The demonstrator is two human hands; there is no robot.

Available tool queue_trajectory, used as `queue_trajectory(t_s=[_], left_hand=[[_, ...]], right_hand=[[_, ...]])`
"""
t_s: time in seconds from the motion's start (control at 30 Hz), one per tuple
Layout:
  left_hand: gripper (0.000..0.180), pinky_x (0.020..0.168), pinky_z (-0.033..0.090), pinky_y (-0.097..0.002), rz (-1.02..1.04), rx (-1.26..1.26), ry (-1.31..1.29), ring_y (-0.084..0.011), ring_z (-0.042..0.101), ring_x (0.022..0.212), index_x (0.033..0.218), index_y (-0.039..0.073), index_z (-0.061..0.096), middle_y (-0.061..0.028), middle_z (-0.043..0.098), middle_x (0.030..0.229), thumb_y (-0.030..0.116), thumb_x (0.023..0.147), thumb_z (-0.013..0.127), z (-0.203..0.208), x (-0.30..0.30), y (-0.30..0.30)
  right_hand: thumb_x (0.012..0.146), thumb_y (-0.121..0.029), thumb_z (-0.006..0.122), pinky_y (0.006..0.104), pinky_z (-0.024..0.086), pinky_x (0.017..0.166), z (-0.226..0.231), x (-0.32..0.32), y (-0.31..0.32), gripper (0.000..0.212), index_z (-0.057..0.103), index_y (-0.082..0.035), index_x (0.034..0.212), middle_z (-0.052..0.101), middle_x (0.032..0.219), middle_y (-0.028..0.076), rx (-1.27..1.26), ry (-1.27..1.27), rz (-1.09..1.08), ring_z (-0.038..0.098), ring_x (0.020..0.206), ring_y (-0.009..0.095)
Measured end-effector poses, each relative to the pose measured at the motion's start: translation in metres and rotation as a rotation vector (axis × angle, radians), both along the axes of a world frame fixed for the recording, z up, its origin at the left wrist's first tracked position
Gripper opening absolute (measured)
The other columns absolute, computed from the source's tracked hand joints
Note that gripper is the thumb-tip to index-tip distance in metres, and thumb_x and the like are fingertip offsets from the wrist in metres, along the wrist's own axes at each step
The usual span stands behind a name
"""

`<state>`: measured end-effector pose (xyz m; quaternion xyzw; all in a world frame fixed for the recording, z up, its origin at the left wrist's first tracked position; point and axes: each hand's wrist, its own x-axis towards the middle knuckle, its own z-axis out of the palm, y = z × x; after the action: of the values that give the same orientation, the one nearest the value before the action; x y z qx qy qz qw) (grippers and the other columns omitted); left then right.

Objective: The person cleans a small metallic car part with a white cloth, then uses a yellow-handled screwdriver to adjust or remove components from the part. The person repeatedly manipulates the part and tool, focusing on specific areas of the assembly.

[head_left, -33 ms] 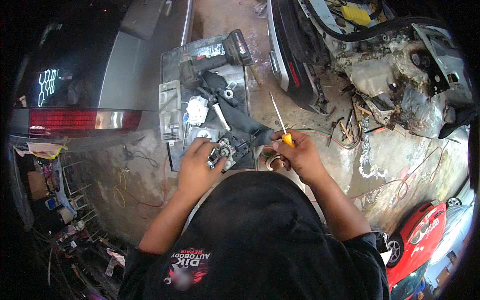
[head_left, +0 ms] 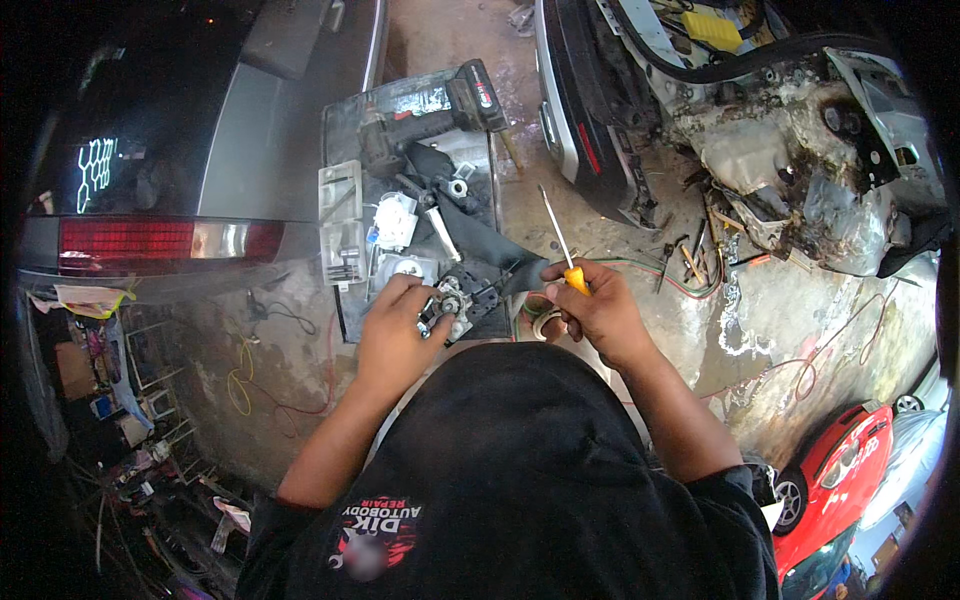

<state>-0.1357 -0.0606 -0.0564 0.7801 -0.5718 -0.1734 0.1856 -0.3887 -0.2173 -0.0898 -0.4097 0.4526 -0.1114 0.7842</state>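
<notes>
My left hand (head_left: pixel 392 332) is closed around a small metal mechanism (head_left: pixel 457 303) with a round centre, at the near edge of a dark work table (head_left: pixel 345 120). Fingers and thumb cover part of that mechanism. In my right hand (head_left: pixel 610 315) is a screwdriver (head_left: pixel 575 278) with a yellow handle, its long thin shaft pointing up and away from me. The tip is apart from the mechanism. Just beyond my left hand lie a white plastic part (head_left: pixel 393 220), a chrome bar-shaped tool (head_left: pixel 441 234) and a strip of dark material (head_left: pixel 490 240).
A cordless power tool (head_left: pixel 425 122) lies at the table's far end. A clear compartment box (head_left: pixel 341 225) lines its left side. A car with a red tail light (head_left: pixel 150 243) stands left; a removed bumper (head_left: pixel 590 130) and stripped body section (head_left: pixel 780 150) lie right. Hoses (head_left: pixel 690 292) cross the floor.
</notes>
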Motion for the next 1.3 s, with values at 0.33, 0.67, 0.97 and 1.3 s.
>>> queue_trajectory(t_s=[0.33, 0.67, 0.97, 1.3], left_hand=[[0.026, 0.091, 0.056, -0.0446, -0.122, 0.080, 0.025, -0.0359, 0.069, 0.103, 0.106, 0.003, 0.075, -0.0134, 0.064, 0.110, 0.013, 0.083, 0.083, -0.005, 0.007, -0.008], [0.030, 0.089, 0.057, -0.0448, -0.060, 0.144, -0.023, -0.0359, 0.070, 0.103, 0.105, 0.002, 0.076, -0.0141, 0.066, 0.109, 0.022, 0.085, 0.087, 0.000, 0.004, -0.008], [0.031, 0.089, 0.057, -0.0448, -0.047, 0.083, -0.032, -0.0363, 0.070, 0.102, 0.107, 0.003, 0.076, -0.0141, 0.066, 0.108, 0.019, 0.083, 0.087, -0.005, 0.000, -0.003], [0.052, 0.095, 0.056, -0.0461, 0.019, 0.114, 0.205, -0.0406, 0.067, 0.107, 0.129, 0.003, 0.069, -0.0181, 0.063, 0.117, 0.012, 0.080, 0.082, 0.010, -0.001, -0.007]], right_hand=[[0.101, -0.021, 0.078, 0.0248, 0.041, 0.049, -0.009, 0.001, 0.005, 0.024, 0.074, -0.006, 0.119, 0.061, 0.076, -0.004, -0.019, 0.022, -0.005, 0.052, 0.057, 0.006], [0.102, -0.020, 0.076, 0.0244, 0.040, 0.049, -0.014, 0.000, 0.012, 0.021, 0.074, -0.007, 0.118, 0.061, 0.076, -0.005, -0.009, -0.005, -0.031, 0.051, 0.057, 0.005], [0.103, -0.020, 0.076, 0.0248, 0.042, 0.051, -0.016, -0.006, 0.015, 0.021, 0.073, -0.007, 0.119, 0.062, 0.077, -0.004, -0.011, 0.015, -0.031, 0.052, 0.059, 0.006], [0.103, -0.019, 0.076, 0.0253, 0.042, 0.051, -0.011, -0.008, 0.015, 0.021, 0.073, -0.008, 0.120, 0.061, 0.076, -0.004, 0.021, 0.009, -0.058, 0.053, 0.060, 0.006]])
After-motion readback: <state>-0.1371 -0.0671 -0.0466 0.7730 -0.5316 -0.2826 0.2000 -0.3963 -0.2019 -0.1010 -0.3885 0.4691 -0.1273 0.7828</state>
